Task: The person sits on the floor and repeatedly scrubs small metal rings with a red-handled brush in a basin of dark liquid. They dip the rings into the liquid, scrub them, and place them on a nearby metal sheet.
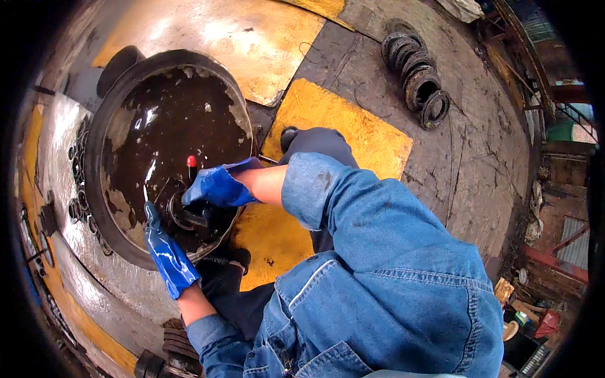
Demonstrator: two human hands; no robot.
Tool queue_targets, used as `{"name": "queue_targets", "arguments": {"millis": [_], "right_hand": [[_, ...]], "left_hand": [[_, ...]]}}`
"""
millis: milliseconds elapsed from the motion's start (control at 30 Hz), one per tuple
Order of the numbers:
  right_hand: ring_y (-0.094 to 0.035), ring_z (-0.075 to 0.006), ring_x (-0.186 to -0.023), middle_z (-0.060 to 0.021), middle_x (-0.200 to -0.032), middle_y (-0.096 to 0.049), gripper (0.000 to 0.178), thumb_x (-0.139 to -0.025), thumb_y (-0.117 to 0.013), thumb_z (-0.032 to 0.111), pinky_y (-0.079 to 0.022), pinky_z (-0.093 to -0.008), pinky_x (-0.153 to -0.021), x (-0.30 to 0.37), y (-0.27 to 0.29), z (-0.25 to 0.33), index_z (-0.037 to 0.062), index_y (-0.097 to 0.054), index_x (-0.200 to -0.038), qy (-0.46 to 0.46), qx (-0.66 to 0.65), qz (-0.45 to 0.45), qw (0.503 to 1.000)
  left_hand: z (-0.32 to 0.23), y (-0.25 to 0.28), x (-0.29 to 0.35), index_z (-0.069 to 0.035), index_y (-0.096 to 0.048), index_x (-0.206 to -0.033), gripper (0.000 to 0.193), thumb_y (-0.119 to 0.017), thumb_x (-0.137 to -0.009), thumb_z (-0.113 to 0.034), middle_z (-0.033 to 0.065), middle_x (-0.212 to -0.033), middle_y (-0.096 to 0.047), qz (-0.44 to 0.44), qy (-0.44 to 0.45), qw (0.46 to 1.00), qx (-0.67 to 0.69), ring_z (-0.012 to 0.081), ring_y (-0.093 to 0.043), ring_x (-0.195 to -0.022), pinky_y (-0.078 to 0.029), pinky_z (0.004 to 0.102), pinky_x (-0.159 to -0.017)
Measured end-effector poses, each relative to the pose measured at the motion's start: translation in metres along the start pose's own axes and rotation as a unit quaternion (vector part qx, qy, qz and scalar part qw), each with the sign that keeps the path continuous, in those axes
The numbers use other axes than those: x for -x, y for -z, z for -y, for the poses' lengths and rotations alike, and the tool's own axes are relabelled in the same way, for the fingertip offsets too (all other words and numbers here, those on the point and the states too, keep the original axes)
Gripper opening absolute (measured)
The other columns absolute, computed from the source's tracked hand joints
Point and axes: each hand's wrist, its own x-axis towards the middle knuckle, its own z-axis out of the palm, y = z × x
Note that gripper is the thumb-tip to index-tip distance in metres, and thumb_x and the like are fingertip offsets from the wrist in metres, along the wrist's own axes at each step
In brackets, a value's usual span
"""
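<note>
The right hand, in a blue glove, reached over the near right side of a large round tub. Its fingers were curled around a dark tool with a red tip, which stuck up past the glove. Just beneath that hand, inside the tub, sat a dark round part with a ring-shaped edge.

The left hand, also gloved in blue, lay across the near rim, with at least 1 finger stretched out straight beside the round part. Whether its other fingers were spread, pressed together or pinching the part, I cannot tell.

Dark, shiny liquid filled the tub's bottom. Small rings lay on the floor to its left, and a row of larger rings rested well apart, at the upper right. Yellow patches marked the floor, and both arms wore blue denim sleeves.
</note>
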Motion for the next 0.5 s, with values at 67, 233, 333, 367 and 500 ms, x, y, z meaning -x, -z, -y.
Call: {"name": "queue_targets", "arguments": {"millis": [67, 233, 333, 367, 500], "right_hand": [[-0.070, -0.0248, -0.105, -0.0114, -0.121, -0.073, 0.035, -0.100, -0.060, 0.006, -0.056, -0.0387, -0.092, 0.003, 0.001, 0.004, 0.0084, -0.069, -0.134, 0.107, 0.123, -0.015, 0.987], [-0.067, -0.0204, -0.101, -0.0088, -0.118, -0.073, 0.029, -0.103, -0.060, 0.014, -0.054, -0.0355, -0.090, -0.002, -0.012, 0.016, 0.0062, -0.071, -0.128, -0.046, -0.066, -0.021, 0.997], [-0.069, -0.0206, -0.089, -0.0067, -0.093, -0.076, 0.031, -0.096, -0.070, 0.033, -0.054, -0.0366, -0.079, 0.012, -0.010, 0.070, 0.0079, -0.077, -0.112, -0.157, -0.359, -0.013, 0.920], [-0.071, -0.0226, -0.087, -0.0076, -0.092, -0.076, 0.027, -0.096, -0.070, 0.031, -0.055, -0.0379, -0.078, 0.009, -0.006, 0.078, 0.0098, -0.078, -0.111, -0.173, -0.216, -0.002, 0.961], [-0.074, -0.0286, -0.083, -0.0097, -0.091, -0.078, 0.019, -0.093, -0.070, 0.026, -0.057, -0.0432, -0.073, -0.010, -0.023, 0.055, 0.0143, -0.081, -0.104, -0.011, 0.340, 0.060, 0.939]], "left_hand": [[0.002, 0.004, 0.007, 0.007, -0.061, -0.140, 0.061, -0.051, -0.111, -0.045, 0.0154, -0.139, -0.067, -0.025, -0.055, 0.995, -0.084, 0.0257, -0.066, -0.120, -0.053, 0.0377, -0.107], [-0.002, 0.003, 0.003, 0.010, -0.054, -0.147, 0.062, -0.048, -0.113, -0.042, 0.0174, -0.144, -0.064, -0.094, -0.061, 0.972, -0.204, 0.0244, -0.063, -0.125, -0.049, 0.0364, -0.110], [0.006, 0.030, -0.005, 0.011, -0.057, -0.144, 0.064, -0.050, -0.112, -0.044, 0.0177, -0.141, -0.065, -0.071, -0.076, 0.977, -0.186, 0.0247, -0.064, -0.124, -0.050, 0.0357, -0.107], [0.010, 0.035, -0.007, 0.011, -0.058, -0.142, 0.065, -0.050, -0.112, -0.045, 0.0173, -0.139, -0.067, -0.069, -0.106, 0.971, -0.203, 0.0245, -0.065, -0.122, -0.051, 0.0355, -0.106], [0.010, 0.039, -0.011, 0.010, -0.058, -0.142, 0.064, -0.052, -0.112, -0.045, 0.0162, -0.138, -0.068, -0.066, -0.068, 0.979, -0.181, 0.0227, -0.065, -0.120, -0.052, 0.0351, -0.104]]}}
